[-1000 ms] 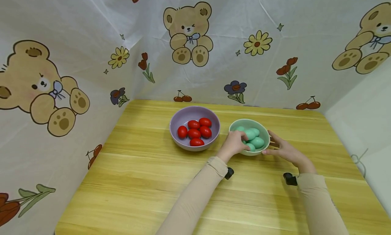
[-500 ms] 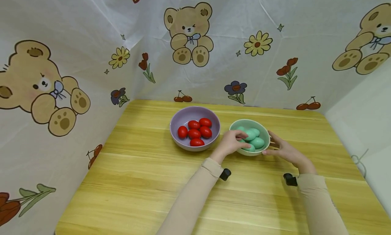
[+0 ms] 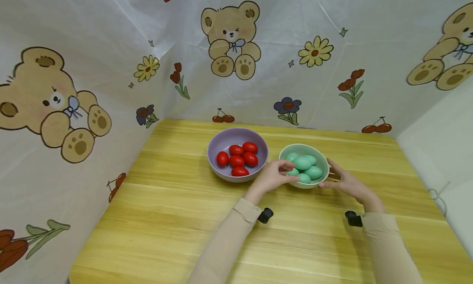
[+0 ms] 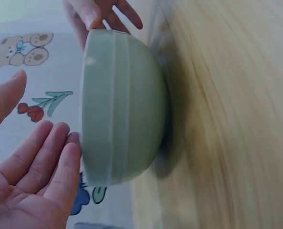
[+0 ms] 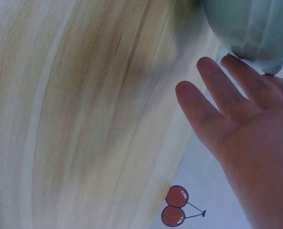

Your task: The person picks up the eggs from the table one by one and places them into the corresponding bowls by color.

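Note:
A pale green bowl (image 3: 322,161) stands on the table, holding several mint-green eggs (image 3: 303,163). At its left rim is my left hand (image 3: 271,177), thumb and fingers spread apart around nothing. The left wrist view shows that hand's empty palm and fingers (image 4: 34,157) close beside the wall of the green bowl (image 4: 125,109). My right hand (image 3: 350,186) touches the bowl's right side with extended fingers, its thumb near the rim. From the right wrist, those loosely straight fingers (image 5: 237,93) reach against the bowl's outside.
Left of the green bowl stands a larger purple bowl (image 3: 223,142) with several red eggs (image 3: 236,161) inside. The wooden table (image 3: 159,218) meets a white cloth (image 3: 255,99) printed with bears and flowers at its back and left edges.
My left hand has drawn back leftward from among the green eggs to the bowl's rim, with nothing in it. The right hand stays at the bowl's side.

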The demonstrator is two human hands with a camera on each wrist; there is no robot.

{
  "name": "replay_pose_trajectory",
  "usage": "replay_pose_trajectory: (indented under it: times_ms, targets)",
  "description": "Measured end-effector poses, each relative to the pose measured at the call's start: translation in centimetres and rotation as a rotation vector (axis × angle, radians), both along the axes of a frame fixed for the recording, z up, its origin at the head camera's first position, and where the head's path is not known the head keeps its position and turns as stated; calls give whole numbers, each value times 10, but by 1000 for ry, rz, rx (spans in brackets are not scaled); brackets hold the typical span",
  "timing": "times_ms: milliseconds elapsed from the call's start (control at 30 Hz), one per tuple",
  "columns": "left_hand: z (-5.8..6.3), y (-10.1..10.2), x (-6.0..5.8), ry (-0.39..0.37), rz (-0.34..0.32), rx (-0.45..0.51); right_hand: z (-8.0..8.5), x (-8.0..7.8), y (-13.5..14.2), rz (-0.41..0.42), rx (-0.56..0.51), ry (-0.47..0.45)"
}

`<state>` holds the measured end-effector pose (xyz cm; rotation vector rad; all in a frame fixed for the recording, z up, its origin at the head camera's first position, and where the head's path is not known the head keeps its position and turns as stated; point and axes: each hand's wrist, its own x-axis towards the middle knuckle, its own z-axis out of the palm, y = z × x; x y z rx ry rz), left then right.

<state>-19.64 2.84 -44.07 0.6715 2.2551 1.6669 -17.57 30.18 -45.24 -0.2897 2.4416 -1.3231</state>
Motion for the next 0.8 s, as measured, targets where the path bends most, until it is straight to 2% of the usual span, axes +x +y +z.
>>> replay_pose_trajectory:
  times_ms: [233, 400, 500, 633, 800]
  targets:
    - [14, -26, 12, 40, -50, -66, 4, 3, 0, 4, -2, 4]
    - [18, -55, 17, 91, -9, -96, 4, 3, -2, 6, -1, 7]
    - [21, -79, 20, 142, 44, -126, 3, 4, -4, 6, 0, 10]
    - [26, -116, 24, 213, 181, -186, 3, 5, -4, 4, 11, 25]
    - [31, -160, 27, 225, 330, -208, 5, 6, -1, -1, 23, 36]
